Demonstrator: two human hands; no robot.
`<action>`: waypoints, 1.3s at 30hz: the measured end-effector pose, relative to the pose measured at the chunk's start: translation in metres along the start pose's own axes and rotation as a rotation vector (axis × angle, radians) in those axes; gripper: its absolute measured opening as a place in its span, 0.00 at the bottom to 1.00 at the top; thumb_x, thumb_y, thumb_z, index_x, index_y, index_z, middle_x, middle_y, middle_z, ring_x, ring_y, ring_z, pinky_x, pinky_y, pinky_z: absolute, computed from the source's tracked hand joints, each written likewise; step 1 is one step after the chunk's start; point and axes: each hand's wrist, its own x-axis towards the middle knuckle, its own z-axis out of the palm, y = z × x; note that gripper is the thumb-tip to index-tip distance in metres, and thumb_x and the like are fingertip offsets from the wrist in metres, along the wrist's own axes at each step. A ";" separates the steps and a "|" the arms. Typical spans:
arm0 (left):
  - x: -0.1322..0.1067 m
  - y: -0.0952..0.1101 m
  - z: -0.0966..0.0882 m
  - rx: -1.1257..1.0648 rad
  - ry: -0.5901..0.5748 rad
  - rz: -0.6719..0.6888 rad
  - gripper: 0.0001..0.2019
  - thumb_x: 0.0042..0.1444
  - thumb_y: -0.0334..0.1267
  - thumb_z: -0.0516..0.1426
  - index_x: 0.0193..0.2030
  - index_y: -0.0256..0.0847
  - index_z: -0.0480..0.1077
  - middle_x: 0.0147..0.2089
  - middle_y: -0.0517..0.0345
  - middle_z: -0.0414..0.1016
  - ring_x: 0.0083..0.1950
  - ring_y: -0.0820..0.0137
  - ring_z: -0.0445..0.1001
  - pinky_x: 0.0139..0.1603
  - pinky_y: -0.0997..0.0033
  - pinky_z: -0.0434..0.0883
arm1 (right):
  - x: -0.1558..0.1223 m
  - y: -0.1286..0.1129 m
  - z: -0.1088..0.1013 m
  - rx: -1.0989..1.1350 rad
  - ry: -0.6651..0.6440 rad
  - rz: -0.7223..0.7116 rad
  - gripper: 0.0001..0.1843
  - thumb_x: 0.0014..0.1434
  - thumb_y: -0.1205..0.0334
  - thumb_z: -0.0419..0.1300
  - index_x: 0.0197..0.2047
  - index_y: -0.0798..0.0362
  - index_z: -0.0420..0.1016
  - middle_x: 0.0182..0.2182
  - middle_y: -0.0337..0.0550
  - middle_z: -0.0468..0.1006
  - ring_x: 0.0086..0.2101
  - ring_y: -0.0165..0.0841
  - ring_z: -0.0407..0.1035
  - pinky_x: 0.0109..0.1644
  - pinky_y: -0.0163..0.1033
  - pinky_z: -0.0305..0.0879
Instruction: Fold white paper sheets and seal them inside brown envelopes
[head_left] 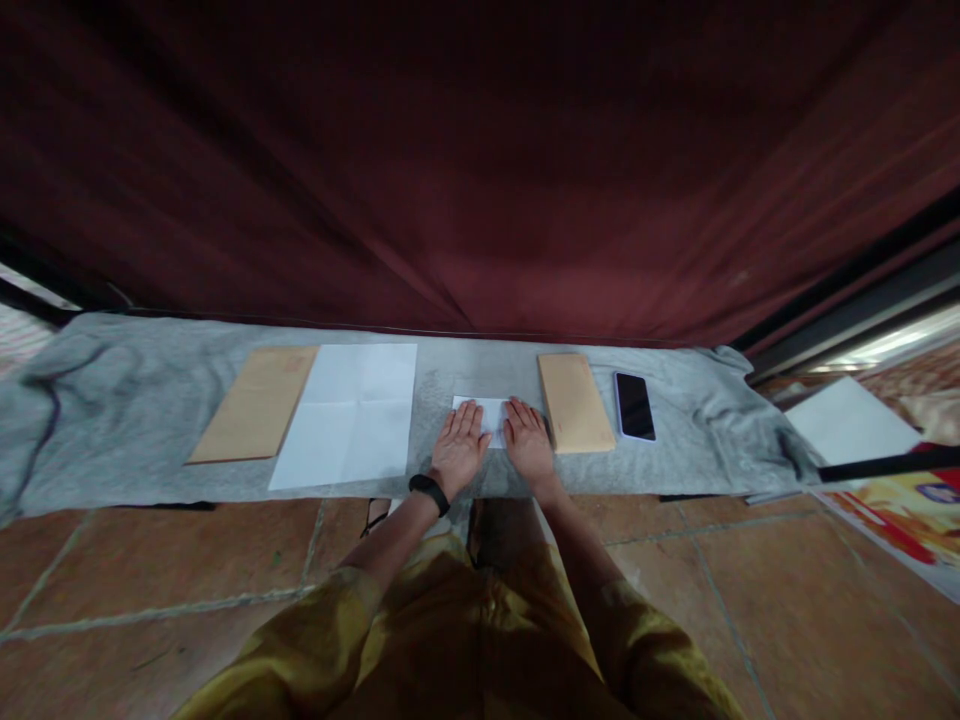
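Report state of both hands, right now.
Left hand: open, palm down on the small white paper.
Right hand: open, palm down at that paper's right end.

Small white rectangular piece of paper (493, 416): matt, smooth.
Large white rectangular sheet of paper (349, 415): matt, smooth but for crossing creases.
Flat tan rectangular envelope at left (251, 405) and narrower tan rectangular envelope at right (577, 405): brown paper, dull finish.
Black rectangular phone with lilac edging (635, 406): smooth, glossy, glass-like face.
Long grey cover (469, 368): soft cloth, matt, napped and rumpled.
Dark red hanging curtain (480, 210): cloth, low sheen, loosely folded.
Mustard-yellow garment (292, 655): cloth, satin-like lustre.
Terracotta-coloured square floor tiles (225, 555): apparently ceramic, faint sheen; rougher pale joints.
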 end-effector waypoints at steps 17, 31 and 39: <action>0.002 -0.001 0.013 0.038 -0.007 -0.010 0.30 0.71 0.45 0.41 0.74 0.30 0.54 0.77 0.44 0.50 0.78 0.58 0.45 0.77 0.51 0.42 | -0.005 -0.004 -0.001 0.031 0.037 -0.015 0.25 0.72 0.63 0.46 0.69 0.58 0.64 0.68 0.51 0.64 0.68 0.41 0.56 0.72 0.52 0.52; 0.002 -0.003 0.014 0.025 -0.029 -0.032 0.29 0.71 0.44 0.42 0.74 0.33 0.53 0.77 0.46 0.49 0.79 0.58 0.43 0.77 0.49 0.44 | -0.022 -0.027 -0.003 0.052 -0.050 -0.096 0.23 0.71 0.64 0.48 0.65 0.55 0.69 0.66 0.49 0.69 0.66 0.39 0.59 0.72 0.50 0.53; -0.002 -0.014 0.010 0.030 -0.002 -0.068 0.31 0.71 0.48 0.42 0.75 0.32 0.51 0.77 0.41 0.48 0.79 0.56 0.44 0.76 0.47 0.46 | -0.025 -0.032 -0.002 0.002 0.007 0.018 0.23 0.71 0.61 0.51 0.66 0.53 0.68 0.67 0.48 0.66 0.66 0.40 0.59 0.71 0.51 0.52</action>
